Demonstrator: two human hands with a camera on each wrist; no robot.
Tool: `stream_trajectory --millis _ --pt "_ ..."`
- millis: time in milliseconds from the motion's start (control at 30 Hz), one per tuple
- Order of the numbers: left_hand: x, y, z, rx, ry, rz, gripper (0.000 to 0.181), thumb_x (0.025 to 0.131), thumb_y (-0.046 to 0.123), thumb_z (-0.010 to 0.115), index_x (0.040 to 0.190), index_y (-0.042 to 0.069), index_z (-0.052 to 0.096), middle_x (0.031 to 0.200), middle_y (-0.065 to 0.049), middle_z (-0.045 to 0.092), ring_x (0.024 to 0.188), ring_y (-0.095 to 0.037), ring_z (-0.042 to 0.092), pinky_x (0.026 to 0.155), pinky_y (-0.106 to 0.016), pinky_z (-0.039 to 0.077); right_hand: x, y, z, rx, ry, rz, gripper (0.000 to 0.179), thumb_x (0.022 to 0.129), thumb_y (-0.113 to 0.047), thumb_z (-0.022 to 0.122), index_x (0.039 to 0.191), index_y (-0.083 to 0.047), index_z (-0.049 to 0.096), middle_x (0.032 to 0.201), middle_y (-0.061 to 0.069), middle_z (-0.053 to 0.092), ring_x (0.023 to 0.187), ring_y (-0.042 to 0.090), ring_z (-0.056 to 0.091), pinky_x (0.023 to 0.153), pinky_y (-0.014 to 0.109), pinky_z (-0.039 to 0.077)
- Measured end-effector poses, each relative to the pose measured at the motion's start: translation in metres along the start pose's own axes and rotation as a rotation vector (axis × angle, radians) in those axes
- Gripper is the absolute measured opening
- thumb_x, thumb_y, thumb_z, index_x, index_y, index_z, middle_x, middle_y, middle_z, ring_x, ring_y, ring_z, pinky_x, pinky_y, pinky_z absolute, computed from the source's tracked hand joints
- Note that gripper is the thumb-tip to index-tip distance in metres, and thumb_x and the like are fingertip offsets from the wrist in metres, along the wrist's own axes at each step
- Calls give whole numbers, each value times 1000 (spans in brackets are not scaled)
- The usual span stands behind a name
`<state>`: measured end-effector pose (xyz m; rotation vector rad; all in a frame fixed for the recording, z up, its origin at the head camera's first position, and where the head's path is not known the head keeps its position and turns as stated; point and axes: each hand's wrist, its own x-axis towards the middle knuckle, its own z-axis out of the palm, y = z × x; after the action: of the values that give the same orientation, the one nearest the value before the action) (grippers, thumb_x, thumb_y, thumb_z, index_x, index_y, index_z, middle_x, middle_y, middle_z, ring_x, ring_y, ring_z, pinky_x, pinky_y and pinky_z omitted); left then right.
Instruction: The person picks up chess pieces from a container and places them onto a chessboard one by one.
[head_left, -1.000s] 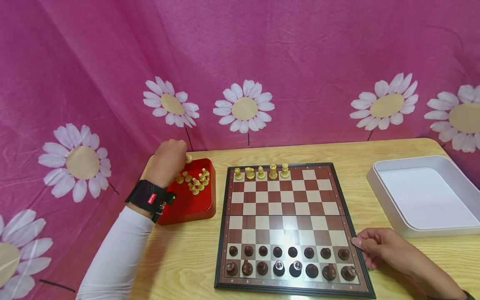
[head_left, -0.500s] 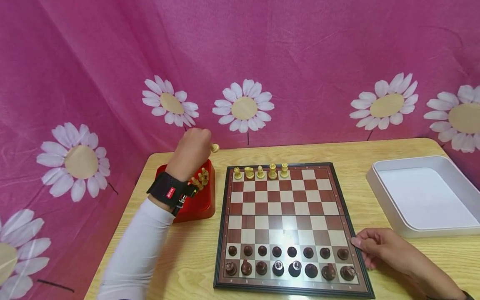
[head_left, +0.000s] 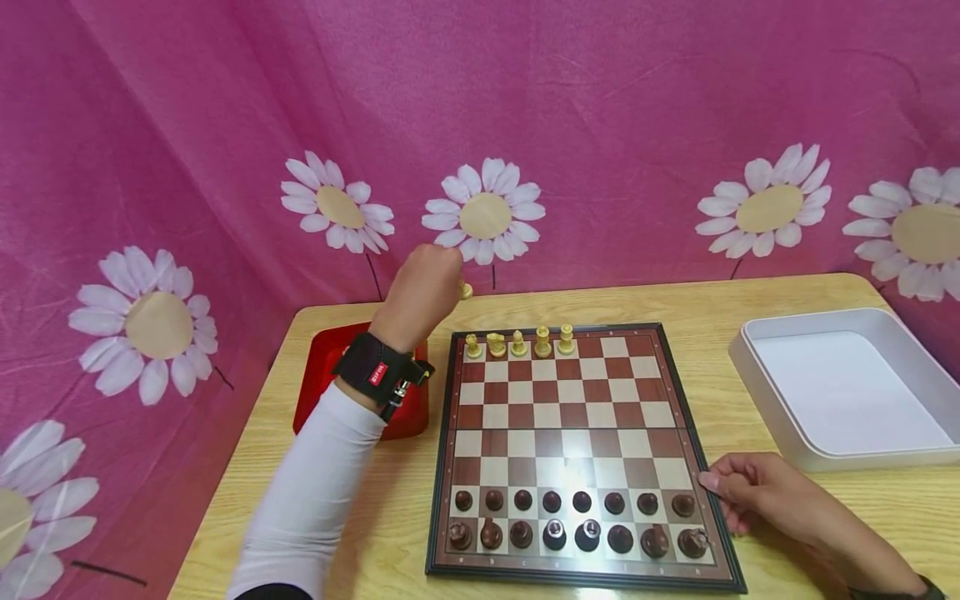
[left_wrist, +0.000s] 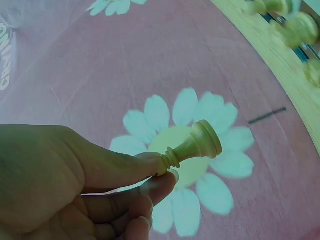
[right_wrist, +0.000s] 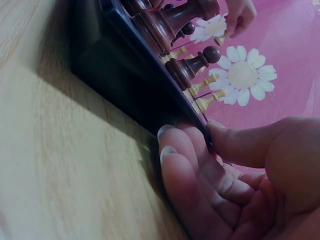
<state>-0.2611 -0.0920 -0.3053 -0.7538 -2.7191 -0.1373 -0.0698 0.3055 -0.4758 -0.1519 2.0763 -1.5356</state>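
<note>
My left hand is raised beyond the red box, near the board's far left corner. Thumb and fingers pinch a cream chess piece by its head end, base pointing outward; the fingers hide its top. On the chessboard, several cream pieces stand along the far row from the left corner, with bare squares to their right. Two rows of dark pieces fill the near side. My right hand grips the board's right edge, thumb at the top rim and fingers curled against the side.
The red box sits left of the board, partly hidden under my left wrist. To the right stands a white tray with nothing in it. A pink flowered cloth hangs behind the wooden table.
My left hand has lifted from the red box and moved right toward the board's far left corner, carrying the cream chess piece. My right hand has stayed at the board's edge.
</note>
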Motion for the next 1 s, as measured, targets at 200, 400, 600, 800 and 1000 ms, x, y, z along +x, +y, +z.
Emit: stream_trajectory --millis 200,400,600,800,1000 --pt "14 16 4 -32 -10 27 13 85 1 57 74 5 63 58 -2 50 60 -19 47 52 -31 37 0 1 -1 2 -11 -10 29 98 -21 52 98 8 55 70 11 61 60 20 60 56 35 53" --pt "28 36 6 -40 9 73 13 84 2 58 73 6 63 60 -1 52 61 -18 49 54 -31 39 0 1 -1 -3 -6 -24 28 98 -20 52 98 8 55 70 12 61 59 20 60 55 36 53" --pt "38 55 13 -82 4 114 25 81 -4 53 63 11 60 56 4 43 59 -14 42 52 -27 29 -1 1 -1 -5 -3 -30 28 98 -20 52 97 8 54 69 11 60 59 20 60 55 36 53" --pt "42 67 20 -116 -34 120 27 81 -5 55 63 15 60 59 6 43 61 -11 42 54 -24 31 1 3 -1 10 -4 -3 29 98 -21 52 98 7 55 70 12 60 60 21 60 55 35 53" --pt "45 76 24 -140 -64 96 26 81 -3 55 62 14 58 60 5 44 60 -11 41 52 -24 31 0 4 -2 6 -4 -10 28 99 -21 51 97 7 55 69 12 61 59 20 59 55 35 53"
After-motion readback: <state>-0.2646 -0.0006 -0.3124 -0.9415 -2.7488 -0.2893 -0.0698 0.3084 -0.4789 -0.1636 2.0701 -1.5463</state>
